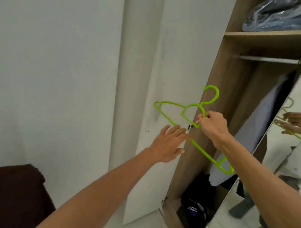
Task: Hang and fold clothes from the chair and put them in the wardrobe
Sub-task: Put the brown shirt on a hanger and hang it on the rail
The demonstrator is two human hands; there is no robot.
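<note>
Item: one bright green plastic clothes hanger, empty, tilted in the air before the open brown wooden wardrobe, below its metal rail. My right hand pinches the hanger just under the hook. My left hand is flat, fingers spread, its tips at the lower bar; I cannot tell whether they touch.

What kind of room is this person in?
Most likely a bedroom or dressing corner at home. An open wooden wardrobe has a hanging rail with a pale garment on it, its door is mirrored, and the right hand holds a green clothes hanger.
</note>
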